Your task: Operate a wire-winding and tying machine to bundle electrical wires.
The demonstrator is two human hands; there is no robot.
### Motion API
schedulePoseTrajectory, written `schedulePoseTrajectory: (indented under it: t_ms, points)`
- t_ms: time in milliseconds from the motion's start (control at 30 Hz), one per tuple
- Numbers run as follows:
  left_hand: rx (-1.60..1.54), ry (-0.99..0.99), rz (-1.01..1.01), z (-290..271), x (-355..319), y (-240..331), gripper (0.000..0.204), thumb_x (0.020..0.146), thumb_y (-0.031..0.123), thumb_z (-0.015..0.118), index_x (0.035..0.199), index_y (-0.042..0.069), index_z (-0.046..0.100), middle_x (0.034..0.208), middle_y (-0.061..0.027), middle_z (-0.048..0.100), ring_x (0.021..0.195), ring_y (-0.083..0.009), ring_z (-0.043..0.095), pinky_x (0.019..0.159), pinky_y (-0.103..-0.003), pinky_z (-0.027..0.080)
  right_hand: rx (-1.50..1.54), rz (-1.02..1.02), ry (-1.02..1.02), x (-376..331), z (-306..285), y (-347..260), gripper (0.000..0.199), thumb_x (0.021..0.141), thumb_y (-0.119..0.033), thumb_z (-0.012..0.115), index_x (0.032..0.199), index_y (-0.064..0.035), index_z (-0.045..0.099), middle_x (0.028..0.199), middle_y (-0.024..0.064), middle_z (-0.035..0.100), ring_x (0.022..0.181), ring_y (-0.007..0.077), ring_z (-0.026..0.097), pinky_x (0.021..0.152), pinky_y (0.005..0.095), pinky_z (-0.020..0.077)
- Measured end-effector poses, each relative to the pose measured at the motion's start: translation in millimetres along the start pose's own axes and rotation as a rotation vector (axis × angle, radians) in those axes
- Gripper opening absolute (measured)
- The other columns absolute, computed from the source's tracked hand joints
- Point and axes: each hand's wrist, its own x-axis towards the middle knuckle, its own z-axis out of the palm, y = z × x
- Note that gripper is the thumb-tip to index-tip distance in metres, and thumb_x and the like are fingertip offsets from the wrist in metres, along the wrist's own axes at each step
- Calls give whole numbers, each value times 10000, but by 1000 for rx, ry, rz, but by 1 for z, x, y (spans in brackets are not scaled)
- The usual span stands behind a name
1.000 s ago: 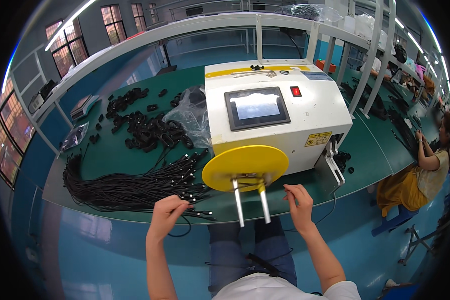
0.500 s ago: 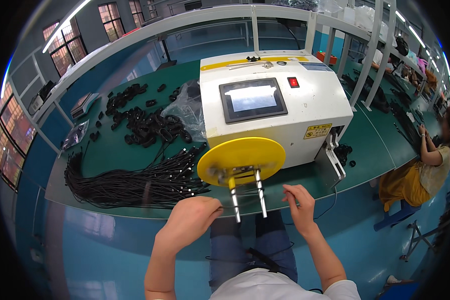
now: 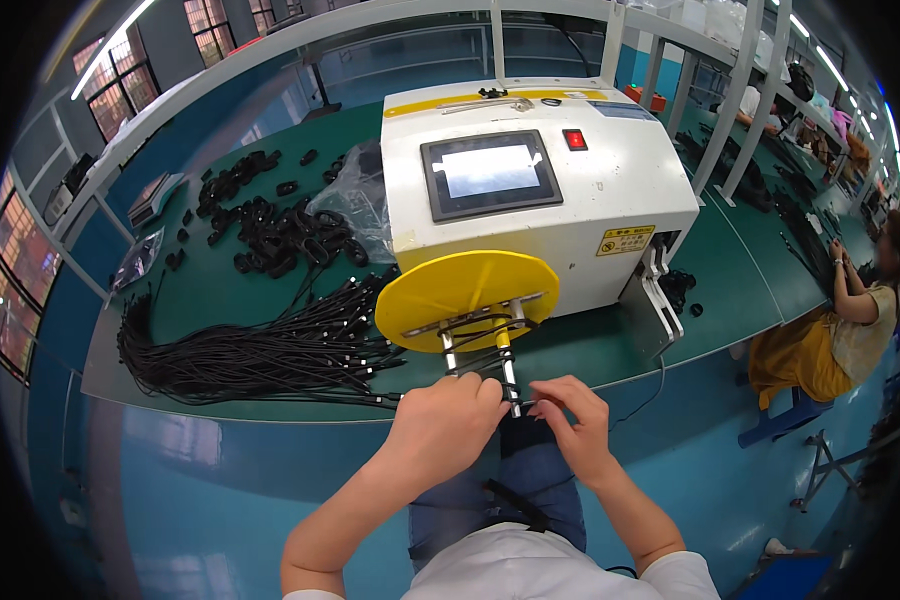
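In front of me a yellow disc (image 3: 450, 285) with two metal posts (image 3: 509, 375) sticks out from a white winding machine (image 3: 530, 230). Black cable (image 3: 490, 328) is looped around the posts close to the disc. My left hand (image 3: 448, 428) is closed by the posts' free ends, its fingers around the cable. To the right of the nearer post, my right hand (image 3: 576, 420) pinches a thin cable end between thumb and fingertips. Part of the cable is hidden behind my left fingers. On the left of the table lies a thick bundle of black cables (image 3: 240, 350) with light-coloured tips.
Several wound black coils (image 3: 280, 235) and a clear plastic bag (image 3: 362, 205) lie left of the machine. A metal bracket (image 3: 655, 308) stands at its right side. A grey frame (image 3: 710, 150) rises behind. Another person (image 3: 860, 310) sits at the far right.
Both hands have come together at the post ends, the left moving right and the right moving left. The blurred posts now look still, in a different position, with cable looped around them.
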Motion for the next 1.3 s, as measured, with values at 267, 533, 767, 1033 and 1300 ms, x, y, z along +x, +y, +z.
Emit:
schedulePoseTrajectory:
  t_ms: [267,533,767,1033,1300]
  points:
    - [-171,214,-26,12,-14,1,188,754,110,702,889,36,595,790,-62,565,686,-210,586,545,-319,464,281,14,-9,10,12,-19,210,752,111,656,945,27,664,873,71,577,720,124,622,603,220,523]
    - [-293,394,-137,0,-29,-5,507,675,70,752,1153,10,593,973,-111,577,906,-248,585,729,-354,484,-39,-268,-57,29,2,-22,183,707,33,722,873,-19,667,781,66,561,651,183,586,557,274,475]
    - [251,151,-69,7,9,27,636,710,114,677,1279,-65,456,1280,-192,490,1218,-361,455,1003,-445,385,-132,-426,-143,37,-7,-27,167,729,40,690,882,-23,663,807,82,587,673,204,602,564,280,481]
    - [400,191,-109,36,11,15,465,819,110,531,1254,-50,497,1289,-213,492,1220,-365,459,1011,-498,369,281,59,253,59,12,14,116,783,78,635,883,20,637,820,88,613,726,160,633,639,240,505]
    - [386,217,-152,38,11,17,430,812,100,536,1216,-48,530,1262,-210,515,1189,-360,488,988,-483,394,-64,-224,315,62,24,26,151,743,73,677,866,5,622,796,109,626,709,217,634,606,286,502]
